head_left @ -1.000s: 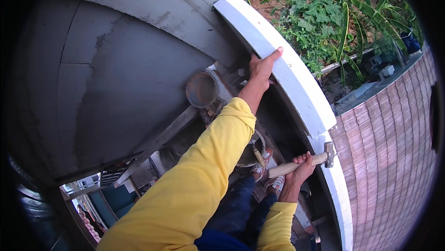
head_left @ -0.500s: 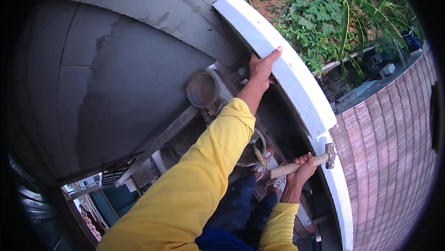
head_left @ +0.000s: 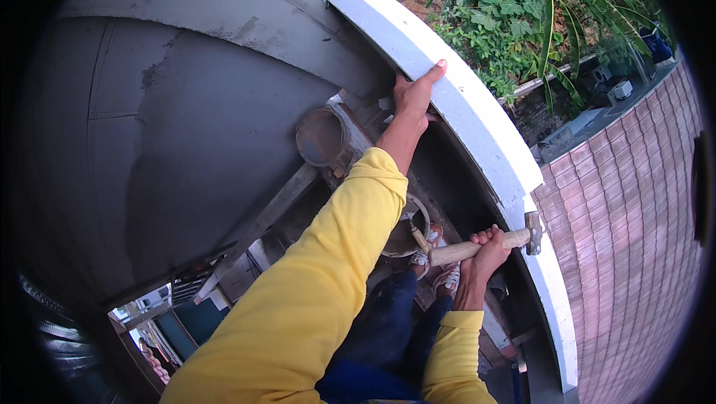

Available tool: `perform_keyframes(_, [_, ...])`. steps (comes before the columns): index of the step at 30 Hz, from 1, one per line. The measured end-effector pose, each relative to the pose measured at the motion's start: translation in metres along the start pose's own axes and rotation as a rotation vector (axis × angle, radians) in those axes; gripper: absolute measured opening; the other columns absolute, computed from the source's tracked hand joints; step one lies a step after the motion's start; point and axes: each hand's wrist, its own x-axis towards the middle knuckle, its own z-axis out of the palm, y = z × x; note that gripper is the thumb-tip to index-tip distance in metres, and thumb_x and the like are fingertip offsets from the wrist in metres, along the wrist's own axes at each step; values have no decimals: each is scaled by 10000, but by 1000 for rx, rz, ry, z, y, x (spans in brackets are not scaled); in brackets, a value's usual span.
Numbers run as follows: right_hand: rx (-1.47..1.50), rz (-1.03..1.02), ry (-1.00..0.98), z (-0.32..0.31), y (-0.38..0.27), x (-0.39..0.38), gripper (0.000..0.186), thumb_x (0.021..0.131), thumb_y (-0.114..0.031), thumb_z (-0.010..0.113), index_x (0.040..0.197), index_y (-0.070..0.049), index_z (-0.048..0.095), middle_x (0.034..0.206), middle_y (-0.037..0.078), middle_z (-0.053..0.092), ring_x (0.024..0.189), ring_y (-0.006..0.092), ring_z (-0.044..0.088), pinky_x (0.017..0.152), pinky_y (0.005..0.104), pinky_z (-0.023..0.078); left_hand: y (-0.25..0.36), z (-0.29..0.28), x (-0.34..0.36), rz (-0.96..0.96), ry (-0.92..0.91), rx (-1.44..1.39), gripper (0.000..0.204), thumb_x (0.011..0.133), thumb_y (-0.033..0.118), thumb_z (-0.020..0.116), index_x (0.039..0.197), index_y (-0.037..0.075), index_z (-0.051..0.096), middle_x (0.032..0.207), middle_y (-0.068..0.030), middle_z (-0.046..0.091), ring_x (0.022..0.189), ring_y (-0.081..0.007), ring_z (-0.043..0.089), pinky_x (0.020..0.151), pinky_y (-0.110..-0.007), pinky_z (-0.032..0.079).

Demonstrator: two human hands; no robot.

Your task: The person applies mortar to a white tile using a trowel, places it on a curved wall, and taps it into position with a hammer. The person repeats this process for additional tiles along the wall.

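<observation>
Just the view's shifted slightly since a second ago. Left arm (head_left: 313, 255) stretched out, left hand (head_left: 415, 98) grasping the inner edge of the white ledge (head_left: 477, 132), thumb on top; right hand (head_left: 488, 255) clenched round the hammer (head_left: 514, 239), its head over the ledge.

In the right fingers (head_left: 485, 237), the hammer handle (head_left: 450, 254) is matt wood; just past them, the hammer head (head_left: 533, 234) is dull metal. The beam (head_left: 488, 135) at the left fingers (head_left: 430, 76) looks smooth. Behind these, the sleeve (head_left: 313, 262) is soft cloth; to their left, the wall (head_left: 209, 135) looks like matt cement.
</observation>
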Motion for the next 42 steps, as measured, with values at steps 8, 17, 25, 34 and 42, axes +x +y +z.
perform_keyframes(8, [-147, 93, -207, -12, 6, 9, 317, 984, -12, 657, 1112, -84, 376, 780, 62, 521, 533, 130, 502, 444, 307, 460, -5, -8, 0, -17, -74, 15, 1040, 811, 287, 951, 1624, 111, 326, 1488, -176, 557, 1339, -406, 581, 987, -789, 491])
perform_keyframes(17, [-224, 79, -161, -77, -9, 3, 249, 1013, -46, 661, 1070, -82, 421, 798, 46, 513, 561, 118, 513, 474, 284, 466, -7, 8, 13, -55, 62, 55, 1007, 870, 431, 893, 1619, 70, 324, 1516, -204, 555, 1292, -429, 602, 980, -756, 473])
perform_keyframes(25, [-285, 79, -158, -84, -25, 3, 171, 1050, -73, 632, 1046, -75, 461, 777, 20, 499, 574, 94, 485, 497, 265, 450, -2, -22, 1, -98, 45, 6, 902, 896, 403, 870, 1558, 3, 407, 1459, -238, 602, 1304, -443, 608, 1044, -764, 440])
perform_keyframes(34, [-168, 130, -238, -13, 0, 0, 246, 974, 7, 624, 1069, -47, 404, 783, 69, 505, 526, 125, 486, 454, 306, 446, -6, -16, 9, -49, -23, -45, 699, 942, 324, 828, 1487, 16, 518, 1391, -218, 653, 1281, -424, 630, 1013, -757, 481])
perform_keyframes(42, [-1, 39, -122, -25, -5, 8, 221, 987, -6, 612, 1063, -56, 411, 790, 61, 506, 556, 127, 500, 462, 310, 459, -11, -9, -8, 16, -33, 0, 690, 947, 361, 819, 1491, 31, 551, 1379, -208, 668, 1241, -410, 657, 976, -714, 523])
